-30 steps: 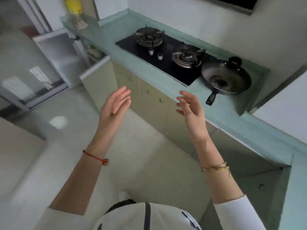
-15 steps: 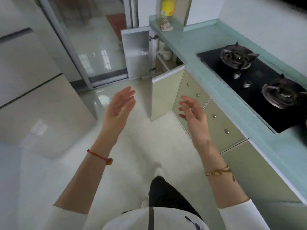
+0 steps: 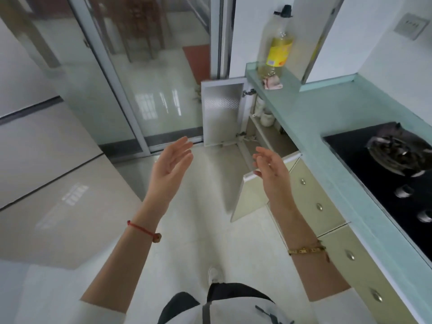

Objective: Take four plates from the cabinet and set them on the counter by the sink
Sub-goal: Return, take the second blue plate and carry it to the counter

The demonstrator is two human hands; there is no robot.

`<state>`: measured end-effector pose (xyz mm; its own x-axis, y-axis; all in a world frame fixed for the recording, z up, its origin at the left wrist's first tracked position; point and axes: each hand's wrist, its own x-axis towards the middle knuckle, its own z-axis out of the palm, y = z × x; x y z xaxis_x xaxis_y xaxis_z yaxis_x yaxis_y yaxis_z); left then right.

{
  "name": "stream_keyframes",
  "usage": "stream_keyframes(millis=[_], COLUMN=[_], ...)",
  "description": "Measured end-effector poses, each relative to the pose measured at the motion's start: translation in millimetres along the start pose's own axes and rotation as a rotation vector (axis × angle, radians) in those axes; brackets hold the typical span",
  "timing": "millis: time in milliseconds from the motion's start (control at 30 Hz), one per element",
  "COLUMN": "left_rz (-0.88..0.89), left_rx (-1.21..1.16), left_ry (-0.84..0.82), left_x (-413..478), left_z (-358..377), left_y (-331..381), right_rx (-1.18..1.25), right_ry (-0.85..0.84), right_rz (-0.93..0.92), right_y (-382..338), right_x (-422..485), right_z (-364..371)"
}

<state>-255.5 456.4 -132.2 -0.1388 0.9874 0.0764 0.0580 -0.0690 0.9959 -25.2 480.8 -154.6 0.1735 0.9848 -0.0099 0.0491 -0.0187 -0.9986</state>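
My left hand (image 3: 170, 164) and my right hand (image 3: 271, 170) are raised in front of me, palms facing each other, fingers apart and empty. Ahead, under the pale green counter (image 3: 311, 120), the base cabinet stands open: its far door (image 3: 222, 111) is swung out to the left and its near door (image 3: 254, 192) juts into the aisle just beyond my right hand. Some white crockery (image 3: 265, 116) shows on a shelf inside; I cannot make out plates. No sink is in view.
A black gas hob (image 3: 397, 164) sits in the counter at right. An oil bottle (image 3: 277, 52) and a crumpled cloth (image 3: 272, 84) stand at the counter's far end. Closed drawers (image 3: 315, 202) line the right. Sliding glass doors (image 3: 145, 73) lie ahead, tiled floor (image 3: 194, 230) beneath me.
The view has swung left along the counter, away from the hob and frying pan, and closer to the open cabinet. Both hands stay raised, open and empty.
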Motion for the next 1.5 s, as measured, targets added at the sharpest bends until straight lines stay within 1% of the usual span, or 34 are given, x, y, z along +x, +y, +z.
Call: stream_keyframes(millis=[100,267,433,600,667,733,933,1133,1333,1500], left_rz=[-0.039,-0.092,-0.128,-0.148,-0.155,-0.172,-0.232,-0.235,-0.243,-0.267], left_rx=[-0.010,-0.013,0.038,0.078,0.075,0.085,0.123,0.178,0.255,0.354], left_ry=[-0.007,-0.036,-0.137,-0.328,-0.402,-0.515,-0.796,-1.002,-1.094,-1.159], left_x=[55,149,267,395,441,481,557,607,639,660], left_z=[-1,-1,-4,-6,-2,8,60,139,201,252], left_y=[-7,-24,-58,-90,-96,-102,-132,-181,-243,-333], right_rx=[-0.013,-0.029,-0.006,0.010,0.033,0.063,0.070,0.032,0.065,0.037], right_ry=[0.006,0.034,0.112,0.281,0.380,0.508,0.767,0.898,0.984,1.034], right_rz=[0.053,0.091,0.136,0.192,0.219,0.254,0.366,0.483,0.575,0.683], right_y=[3,16,37,54,58,63,88,130,188,276], right_x=[57,138,217,285,307,328,372,415,453,486], right_z=[17,45,85,132,147,157,161,136,99,72])
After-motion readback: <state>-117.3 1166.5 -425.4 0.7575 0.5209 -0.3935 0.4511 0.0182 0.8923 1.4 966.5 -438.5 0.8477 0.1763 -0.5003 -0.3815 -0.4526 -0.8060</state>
